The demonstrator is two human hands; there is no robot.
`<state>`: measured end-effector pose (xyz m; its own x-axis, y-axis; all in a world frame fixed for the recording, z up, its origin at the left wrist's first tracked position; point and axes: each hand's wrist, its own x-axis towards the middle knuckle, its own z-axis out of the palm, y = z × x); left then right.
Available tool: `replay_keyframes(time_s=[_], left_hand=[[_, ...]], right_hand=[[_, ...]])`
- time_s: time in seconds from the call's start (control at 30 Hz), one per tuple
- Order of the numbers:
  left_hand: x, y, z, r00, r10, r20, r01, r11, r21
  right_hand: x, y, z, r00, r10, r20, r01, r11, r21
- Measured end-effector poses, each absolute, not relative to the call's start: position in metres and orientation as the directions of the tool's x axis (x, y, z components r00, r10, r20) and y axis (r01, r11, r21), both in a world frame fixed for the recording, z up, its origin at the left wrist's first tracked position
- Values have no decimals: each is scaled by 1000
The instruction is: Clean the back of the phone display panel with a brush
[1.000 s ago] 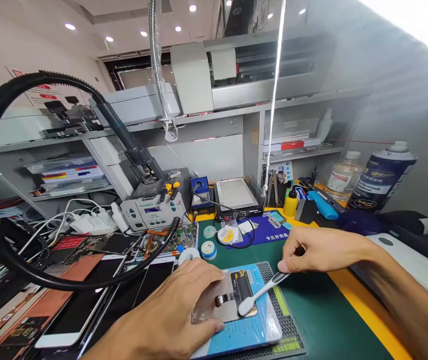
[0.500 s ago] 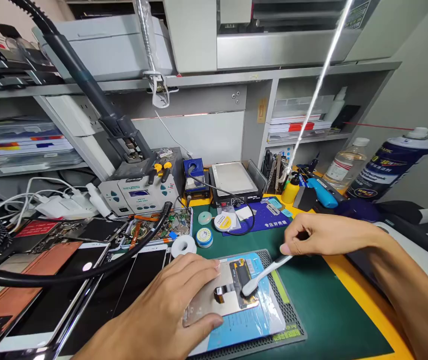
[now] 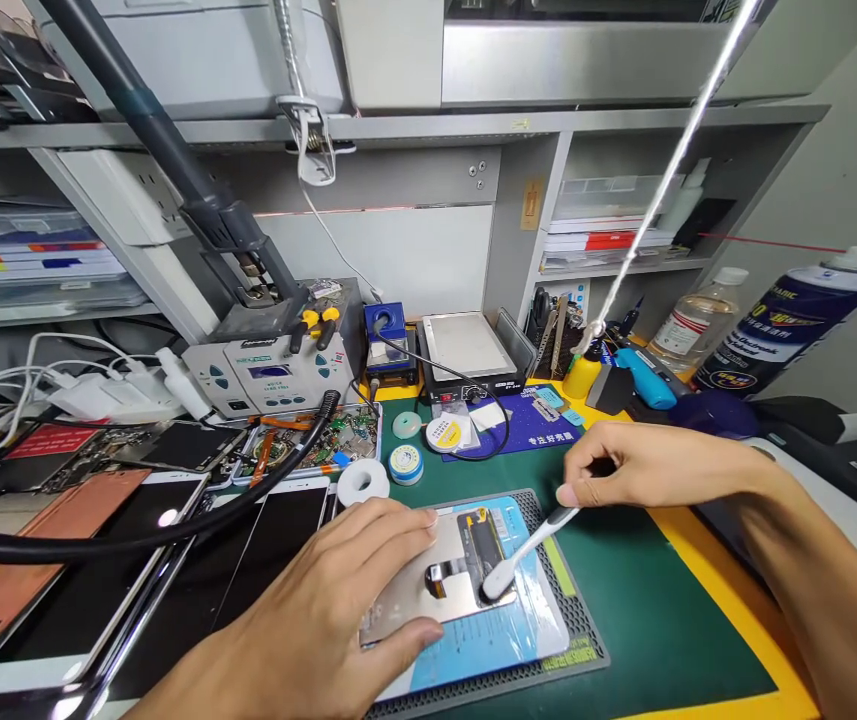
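On a glossy blue-and-white pad (image 3: 540, 625), left hand (image 3: 345, 590) grips a rectangular silver panel (image 3: 446, 546) by its edges. Right hand (image 3: 609, 478) pinches a slim white plastic brush (image 3: 531, 545), head against the panel.

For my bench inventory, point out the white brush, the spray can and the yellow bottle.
White brush (image 3: 532, 546), head view, on its shaft.
Spray can (image 3: 782, 325), head view, on its printed side.
Yellow bottle (image 3: 583, 378), head view, on its body.
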<state>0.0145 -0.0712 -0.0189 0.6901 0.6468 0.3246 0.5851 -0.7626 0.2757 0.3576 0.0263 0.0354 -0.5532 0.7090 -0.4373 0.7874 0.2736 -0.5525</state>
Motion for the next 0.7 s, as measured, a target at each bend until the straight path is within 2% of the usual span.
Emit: replay_keyframes(time_s=[0.7], left_hand=[[14, -73, -22, 681, 658, 322, 584, -753, 304]], right_hand=[[358, 26, 34, -541, 723, -429, 790, 262, -554]])
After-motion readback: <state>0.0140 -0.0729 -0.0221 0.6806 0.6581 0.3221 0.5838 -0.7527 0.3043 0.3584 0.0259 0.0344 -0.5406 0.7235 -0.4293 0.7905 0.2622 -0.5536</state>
